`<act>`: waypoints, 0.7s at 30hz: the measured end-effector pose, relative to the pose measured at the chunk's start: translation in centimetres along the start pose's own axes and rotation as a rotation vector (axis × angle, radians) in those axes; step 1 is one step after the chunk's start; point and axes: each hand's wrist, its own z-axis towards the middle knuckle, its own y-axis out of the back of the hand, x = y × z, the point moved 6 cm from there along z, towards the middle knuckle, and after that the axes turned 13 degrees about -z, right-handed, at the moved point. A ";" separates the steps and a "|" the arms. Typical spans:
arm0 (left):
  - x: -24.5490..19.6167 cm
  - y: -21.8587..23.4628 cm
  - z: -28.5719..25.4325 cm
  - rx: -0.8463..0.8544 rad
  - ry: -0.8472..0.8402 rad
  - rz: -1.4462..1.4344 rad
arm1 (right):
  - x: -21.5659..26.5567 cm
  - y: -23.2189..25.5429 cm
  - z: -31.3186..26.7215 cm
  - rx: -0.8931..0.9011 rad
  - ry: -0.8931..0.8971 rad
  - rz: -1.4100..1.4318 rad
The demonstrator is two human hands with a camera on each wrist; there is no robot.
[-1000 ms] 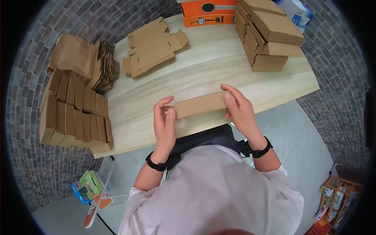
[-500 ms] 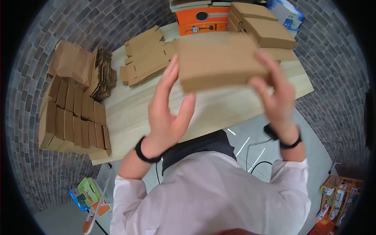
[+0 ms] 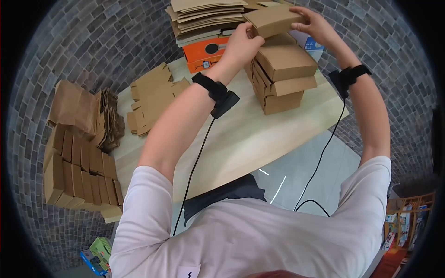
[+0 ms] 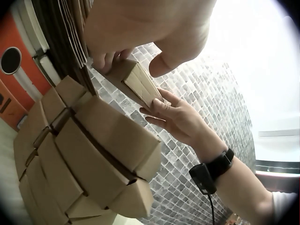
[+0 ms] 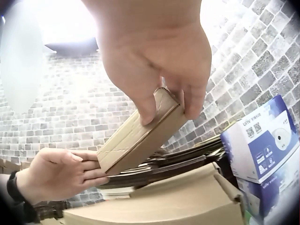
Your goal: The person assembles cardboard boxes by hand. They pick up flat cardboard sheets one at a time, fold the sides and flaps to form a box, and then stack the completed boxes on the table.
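Note:
A closed cardboard box is held up between both hands, just above the stack of cardboard boxes at the table's far right. My left hand holds its left end; in the left wrist view the box has the fingers at that end and the thumb near a corner. At the opposite end, my right hand grips with the thumb on the near side and the fingers behind, as the right wrist view shows with this hand.
Flat cardboard sheets lie on the table. Rows of folded boxes stand at its left edge beside a brown paper bag. An orange box sits under stacked card, with a blue-and-white box behind the stack.
Both hands have lifted the box from near the table's front edge and carried it forward and right, over the stack. The arms are now stretched out and the head view has shifted.

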 end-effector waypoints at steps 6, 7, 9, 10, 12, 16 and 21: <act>2.6 0.9 0.6 -0.043 0.066 0.123 | -1.5 -2.7 0.2 0.100 -0.070 -0.016; 3.1 1.0 0.8 -0.041 0.068 0.119 | -1.6 -3.0 0.2 0.115 -0.087 -0.043; 3.1 1.2 1.0 -0.021 0.020 0.159 | -2.5 -3.7 0.2 0.128 -0.108 -0.074; 3.2 1.3 1.0 -0.021 0.020 0.155 | -2.8 -4.2 0.4 0.141 -0.090 -0.084; 3.2 1.2 0.9 0.013 0.090 0.196 | -2.8 -4.5 0.3 0.159 -0.076 -0.096; 2.7 1.1 0.4 0.037 0.085 0.197 | -2.8 -4.7 -0.6 0.213 -0.165 -0.044; 2.5 2.6 -0.4 0.002 0.059 0.221 | -3.0 -3.5 -1.6 0.168 -0.210 -0.035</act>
